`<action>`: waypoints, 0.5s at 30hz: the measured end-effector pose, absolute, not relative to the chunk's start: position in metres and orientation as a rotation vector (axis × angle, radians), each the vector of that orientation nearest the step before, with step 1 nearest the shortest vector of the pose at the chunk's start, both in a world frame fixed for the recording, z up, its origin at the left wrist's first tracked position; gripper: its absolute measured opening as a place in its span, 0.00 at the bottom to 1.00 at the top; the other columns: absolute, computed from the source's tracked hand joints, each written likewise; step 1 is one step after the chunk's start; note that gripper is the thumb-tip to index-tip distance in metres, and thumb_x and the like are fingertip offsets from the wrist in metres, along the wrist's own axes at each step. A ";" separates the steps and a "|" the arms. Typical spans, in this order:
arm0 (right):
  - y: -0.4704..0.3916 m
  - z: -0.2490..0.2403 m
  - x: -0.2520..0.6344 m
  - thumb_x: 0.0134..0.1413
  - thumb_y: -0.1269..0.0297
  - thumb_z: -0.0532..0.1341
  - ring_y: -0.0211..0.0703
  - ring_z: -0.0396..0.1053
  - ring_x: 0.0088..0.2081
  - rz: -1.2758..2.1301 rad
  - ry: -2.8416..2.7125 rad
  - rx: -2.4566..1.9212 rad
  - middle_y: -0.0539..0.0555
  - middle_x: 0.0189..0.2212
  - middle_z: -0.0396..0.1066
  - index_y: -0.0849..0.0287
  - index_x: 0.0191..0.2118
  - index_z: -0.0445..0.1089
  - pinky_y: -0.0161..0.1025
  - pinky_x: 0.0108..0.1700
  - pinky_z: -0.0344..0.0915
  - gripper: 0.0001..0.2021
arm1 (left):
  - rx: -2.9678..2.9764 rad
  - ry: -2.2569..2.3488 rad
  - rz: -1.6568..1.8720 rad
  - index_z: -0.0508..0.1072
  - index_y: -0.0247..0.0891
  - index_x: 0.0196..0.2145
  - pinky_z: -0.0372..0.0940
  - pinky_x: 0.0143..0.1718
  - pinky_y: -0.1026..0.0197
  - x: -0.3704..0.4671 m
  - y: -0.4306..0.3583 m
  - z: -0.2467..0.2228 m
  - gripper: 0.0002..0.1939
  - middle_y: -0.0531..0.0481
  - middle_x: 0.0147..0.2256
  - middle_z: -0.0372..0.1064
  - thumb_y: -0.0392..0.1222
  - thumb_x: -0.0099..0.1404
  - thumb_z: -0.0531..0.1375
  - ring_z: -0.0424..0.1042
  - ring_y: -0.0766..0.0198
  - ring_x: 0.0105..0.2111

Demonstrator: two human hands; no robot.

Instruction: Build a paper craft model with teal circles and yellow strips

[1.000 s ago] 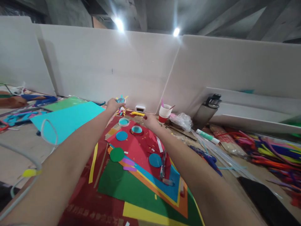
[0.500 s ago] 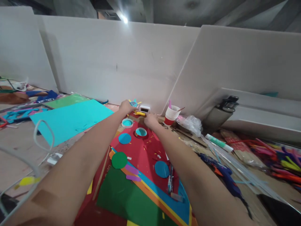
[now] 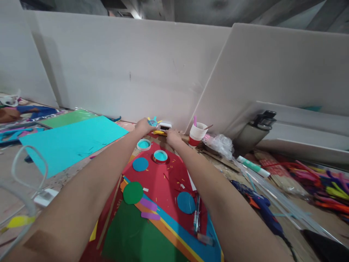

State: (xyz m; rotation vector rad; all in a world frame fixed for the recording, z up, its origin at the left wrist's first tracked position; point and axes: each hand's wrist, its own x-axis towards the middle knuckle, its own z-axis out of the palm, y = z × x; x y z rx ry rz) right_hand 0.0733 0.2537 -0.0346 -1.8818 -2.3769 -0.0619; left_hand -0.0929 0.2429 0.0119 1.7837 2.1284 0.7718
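Both arms stretch forward to the far side of the table. My left hand (image 3: 144, 127) is closed at the edge of a round blue piece with yellow strips (image 3: 152, 122). To its right, my right hand (image 3: 173, 138) has its fingers bent beside a yellow object (image 3: 159, 133); whether it grips anything is too small to tell. A small white device with a dark screen (image 3: 165, 127) stands between and just behind the hands. Nearer lie two round lids with blue inside, one white-rimmed (image 3: 143, 145) and one red-sided (image 3: 160, 156), by red paper (image 3: 169, 182).
Cyan sheet (image 3: 73, 142) at left, with a white cable and plug (image 3: 45, 197). Stacked paper cups (image 3: 197, 134), a plastic bag (image 3: 221, 145), a dark bottle (image 3: 253, 133), a glue stick (image 3: 253, 166) and a blue glue gun (image 3: 261, 207) at right. White boards (image 3: 114, 65) stand behind.
The view has tilted down and shifted slightly, so the table items appear further left. Both hands remain by the small device, with little visible change in their pose.
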 end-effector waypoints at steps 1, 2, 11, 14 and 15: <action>0.254 -0.034 0.073 0.57 0.71 0.57 0.56 0.63 0.55 -0.065 -2.361 -1.896 0.60 0.53 0.70 0.51 0.53 0.70 0.56 0.56 0.54 0.19 | 1.816 2.133 0.776 0.75 0.37 0.39 0.64 0.35 0.60 -0.091 0.244 0.011 0.26 0.42 0.36 0.76 0.56 0.47 0.70 0.74 0.50 0.43; 0.255 -0.034 0.072 0.57 0.71 0.57 0.56 0.63 0.55 -0.067 -2.342 -1.910 0.61 0.52 0.70 0.54 0.52 0.71 0.55 0.56 0.54 0.18 | 1.842 2.137 0.776 0.75 0.37 0.40 0.64 0.35 0.60 -0.090 0.244 0.009 0.26 0.42 0.37 0.77 0.56 0.47 0.70 0.74 0.50 0.43; 0.256 -0.030 0.073 0.52 0.71 0.63 0.57 0.67 0.53 -0.095 -2.244 -2.039 0.68 0.45 0.74 0.64 0.45 0.76 0.52 0.56 0.57 0.13 | 1.920 2.177 0.633 0.72 0.36 0.48 0.62 0.44 0.54 -0.087 0.257 0.001 0.35 0.37 0.46 0.74 0.60 0.48 0.67 0.71 0.46 0.48; 0.252 -0.025 0.086 0.53 0.63 0.64 0.59 0.68 0.54 -0.089 -2.230 -2.078 0.70 0.46 0.73 0.63 0.47 0.75 0.50 0.53 0.61 0.16 | 1.957 2.223 0.547 0.72 0.39 0.48 0.61 0.46 0.51 -0.081 0.261 -0.002 0.36 0.38 0.47 0.73 0.63 0.46 0.67 0.66 0.42 0.52; 0.250 -0.024 0.090 0.53 0.60 0.64 0.59 0.69 0.53 -0.074 -2.238 -2.082 0.70 0.46 0.74 0.63 0.47 0.75 0.49 0.51 0.63 0.17 | 1.961 2.242 0.525 0.72 0.39 0.48 0.60 0.46 0.51 -0.078 0.262 -0.004 0.36 0.37 0.48 0.72 0.63 0.45 0.67 0.64 0.41 0.53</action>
